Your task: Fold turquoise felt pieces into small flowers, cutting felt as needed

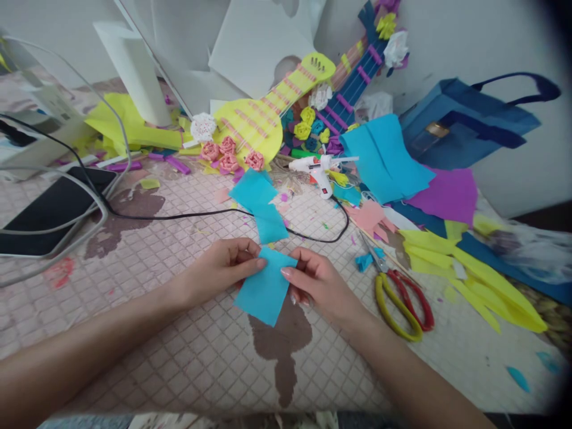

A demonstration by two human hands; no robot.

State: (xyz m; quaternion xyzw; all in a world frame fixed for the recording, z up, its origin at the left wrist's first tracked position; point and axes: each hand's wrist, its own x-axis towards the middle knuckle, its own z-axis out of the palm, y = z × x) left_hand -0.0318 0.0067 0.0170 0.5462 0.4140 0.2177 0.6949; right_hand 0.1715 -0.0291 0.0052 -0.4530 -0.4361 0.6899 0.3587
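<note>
A small blue piece of crepe paper (263,292) is stretched between my two hands, above the quilted mat. My left hand (227,262) pinches its upper left edge between thumb and fingers. At the upper right edge, my right hand (319,280) pinches the same piece. Just beyond the hands lie more blue paper pieces (257,193), partly overlapping. Scissors (402,301) with one yellow and one red handle rest to the right of my right hand, blades pointing away, beside a small twisted blue scrap (367,260).
A white glue gun (319,173) lies behind, its black cable (205,213) crossing the mat. Yellow (250,128) and dark blue (344,101) paper guitars stand at the back. Blue sheets (384,158), yellow paper (473,274) and a blue bag (465,125) are right; a black tablet-like device (53,208) is left.
</note>
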